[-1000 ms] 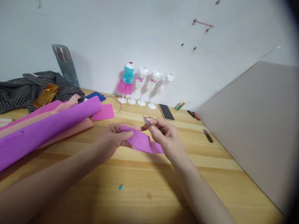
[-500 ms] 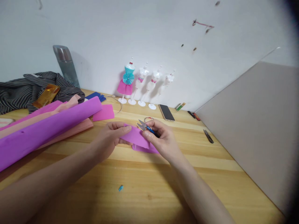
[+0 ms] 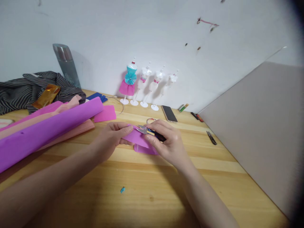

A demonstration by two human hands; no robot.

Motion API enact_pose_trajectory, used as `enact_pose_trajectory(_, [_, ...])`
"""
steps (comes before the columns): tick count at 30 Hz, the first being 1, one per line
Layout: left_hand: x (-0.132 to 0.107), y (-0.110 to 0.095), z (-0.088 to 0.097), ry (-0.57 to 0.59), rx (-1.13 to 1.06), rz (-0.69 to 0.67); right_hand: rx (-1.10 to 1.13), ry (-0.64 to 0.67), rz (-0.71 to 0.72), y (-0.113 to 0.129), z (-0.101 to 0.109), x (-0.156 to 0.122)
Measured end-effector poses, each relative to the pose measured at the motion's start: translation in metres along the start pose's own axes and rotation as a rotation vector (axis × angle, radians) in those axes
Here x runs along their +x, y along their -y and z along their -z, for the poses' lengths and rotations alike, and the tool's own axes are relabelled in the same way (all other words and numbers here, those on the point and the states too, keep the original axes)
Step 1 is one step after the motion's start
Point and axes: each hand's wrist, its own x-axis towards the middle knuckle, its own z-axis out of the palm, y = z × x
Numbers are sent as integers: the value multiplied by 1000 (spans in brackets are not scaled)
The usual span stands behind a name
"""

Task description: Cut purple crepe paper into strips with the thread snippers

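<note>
My left hand (image 3: 116,136) pinches one end of a strip of purple crepe paper (image 3: 135,138) between thumb and fingers. In my right hand (image 3: 163,139) is a pair of thread snips (image 3: 155,134) with dark blue handles, its blades pointing left across the strip's upper edge. Whether the blades have cut into the paper I cannot tell. Part of the same purple paper hangs folded below, close to the table, and my right hand hides its far end.
Rolls of purple crepe paper (image 3: 54,128) lie at left beside striped cloth (image 3: 14,95) and a bottle (image 3: 67,66). Several mini dress forms (image 3: 130,77) stand by the wall. A phone (image 3: 169,113), a second pair of snips (image 3: 211,138) and a blue scrap (image 3: 122,190) lie on the table.
The snips have turned flatter and moved slightly left, and their blades now lie against the paper's edge. My right hand has closed further around the handles. The left hand has hardly moved.
</note>
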Motion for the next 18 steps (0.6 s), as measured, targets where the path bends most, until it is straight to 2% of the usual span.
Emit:
enact_pose_trajectory(6, [-2,-1,-1,11,15,-3,-45,-2,7,-1,-3,-1])
enact_pose_trajectory(13, [-4,0,-1,96,22,-1,-44,-3,8,-1,-2,0])
enact_pose_trajectory(18, [-2,3,1,38,55,5,-36,-23,30,-2,-4,-1])
